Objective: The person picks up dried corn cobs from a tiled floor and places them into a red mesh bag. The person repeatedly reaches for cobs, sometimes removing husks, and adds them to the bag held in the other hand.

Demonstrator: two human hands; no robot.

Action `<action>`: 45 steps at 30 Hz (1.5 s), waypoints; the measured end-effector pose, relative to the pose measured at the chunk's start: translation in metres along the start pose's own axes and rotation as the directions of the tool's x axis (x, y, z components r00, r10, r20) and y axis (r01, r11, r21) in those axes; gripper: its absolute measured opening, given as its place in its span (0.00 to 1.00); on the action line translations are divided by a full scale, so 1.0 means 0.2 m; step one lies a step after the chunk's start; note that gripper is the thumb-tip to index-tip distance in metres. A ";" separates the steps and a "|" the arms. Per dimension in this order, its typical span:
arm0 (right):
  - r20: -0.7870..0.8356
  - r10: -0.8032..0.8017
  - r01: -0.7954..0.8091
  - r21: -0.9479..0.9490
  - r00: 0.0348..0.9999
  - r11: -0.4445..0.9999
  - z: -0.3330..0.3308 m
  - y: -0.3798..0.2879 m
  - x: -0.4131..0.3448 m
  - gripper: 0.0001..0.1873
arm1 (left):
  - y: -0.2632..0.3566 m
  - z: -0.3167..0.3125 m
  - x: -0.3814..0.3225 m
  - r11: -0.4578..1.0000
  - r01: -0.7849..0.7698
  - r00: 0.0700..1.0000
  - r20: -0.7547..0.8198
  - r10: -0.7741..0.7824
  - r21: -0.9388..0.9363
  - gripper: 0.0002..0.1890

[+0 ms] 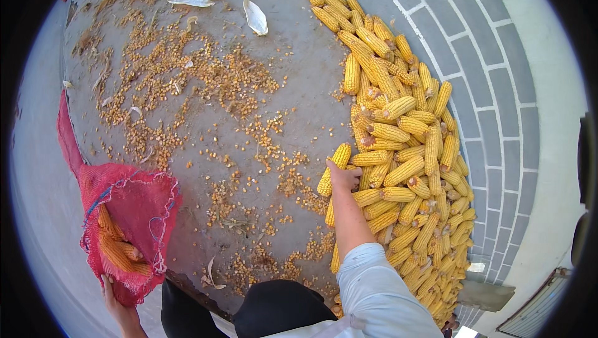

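My right hand (345,177) grips a yellow corn cob (341,155) at the near side of a long heap of husked corn cobs (404,170). The curled fingers partly hide what lies under them. Down at the lower left, my left hand (110,293) holds the lower side of a red mesh sack (140,198). The sack's mouth gapes towards me, edged with frayed white and blue thread. Several cobs (114,244) lie inside it; its depths cannot be made out.
Loose corn kernels (224,76) and chaff are strewn over the concrete floor (299,99). Two pale dry husks (255,14) lie at the far side. A grey brick-patterned wall (481,57) rises behind the heap. My knee in black cloth (280,307) is at the bottom.
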State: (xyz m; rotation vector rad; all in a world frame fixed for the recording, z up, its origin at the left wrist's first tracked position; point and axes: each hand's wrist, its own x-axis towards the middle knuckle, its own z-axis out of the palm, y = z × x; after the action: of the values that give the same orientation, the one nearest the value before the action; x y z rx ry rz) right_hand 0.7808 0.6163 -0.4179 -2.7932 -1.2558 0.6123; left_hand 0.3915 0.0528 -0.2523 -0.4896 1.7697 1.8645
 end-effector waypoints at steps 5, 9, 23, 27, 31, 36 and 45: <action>0.120 -0.196 0.199 -0.010 0.973 0.980 -0.01 -0.17 -0.32 0.53 | 0.04 0.06 -0.06 1.000 0.003 0.998 -0.069 -0.003 0.005 0.22; 0.136 -0.565 0.441 0.489 0.814 0.753 0.04 -0.16 -0.44 0.48 | 0.05 0.17 -0.08 1.000 0.014 1.000 -0.011 -0.014 -0.016 0.22; 0.376 -0.895 0.877 0.313 0.238 0.365 -0.05 0.01 -1.05 0.48 | 0.11 -0.01 -0.05 0.999 -0.036 0.997 -0.071 0.036 -0.004 0.20; 0.682 -0.592 0.819 -0.570 0.430 -0.061 -0.33 0.36 -0.40 0.46 | 0.12 0.04 -0.06 0.998 -0.020 0.987 -0.159 0.028 0.053 0.20; 0.701 -0.712 0.727 -0.513 0.047 -0.457 -0.31 0.49 -0.08 0.35 | 0.06 0.17 -0.04 0.998 -0.027 0.988 -0.149 0.034 0.050 0.19; 0.576 -0.667 0.775 -0.632 0.473 0.004 -0.36 -0.10 -0.31 0.32 | 0.18 0.13 -0.14 1.000 -0.002 1.000 0.004 0.002 0.012 0.11; 0.709 -0.493 0.839 -0.537 0.505 0.087 -0.35 -0.28 -0.13 0.41 | 0.18 0.36 -0.16 0.993 -0.013 0.999 -0.033 0.009 -0.120 0.06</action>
State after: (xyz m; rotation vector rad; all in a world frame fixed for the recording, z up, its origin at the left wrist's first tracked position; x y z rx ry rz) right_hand 0.7499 0.6454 -0.3348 -1.8522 -3.5083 0.4244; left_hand 0.4022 0.1202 -0.1991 -0.5592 1.6905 1.9903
